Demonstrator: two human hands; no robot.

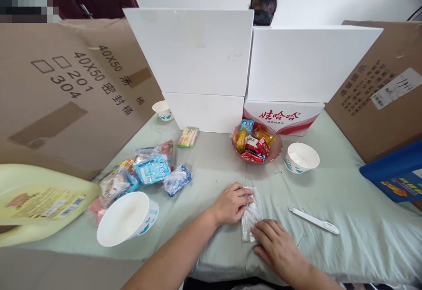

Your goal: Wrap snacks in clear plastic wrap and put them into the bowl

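Both hands flat on 1 clear plastic packet [250, 214] near the front edge of the pale green cloth [346, 202]. Right hand [280, 247] presses palm-down on the packet's lower end, fingers spread, not curled round it. Left hand [231, 203] lies on the upper left part, fingertips on the film. Neither hand closes on it; the packet is pinned flat, not lifted.

Just right of the packet: white pen-shaped tool [314, 220], lying slanted, apart from the right hand. Behind it, small white bowl [301, 157], upright. Left of that bowl, just beside it, pink glass dish [257, 145] full of wrapped snacks, straight behind the packet, path between clear.

Left of the left hand: large white bowl [127, 219] tipped on its side, mouth toward camera. Behind it, loose pile of snack packets [145, 171], 1 blue-white packet [177, 179] at its right edge. Far left, yellow jug [39, 202] on its side.

Further back: striped packet [188, 136], another small cup [162, 110], white boxes [198, 52] stacked as a wall, red-lettered carton [283, 117], cardboard cartons [66, 88] on both sides. Blue box [395, 178] at right edge. Another person's head [263, 2] shows above the white boxes.
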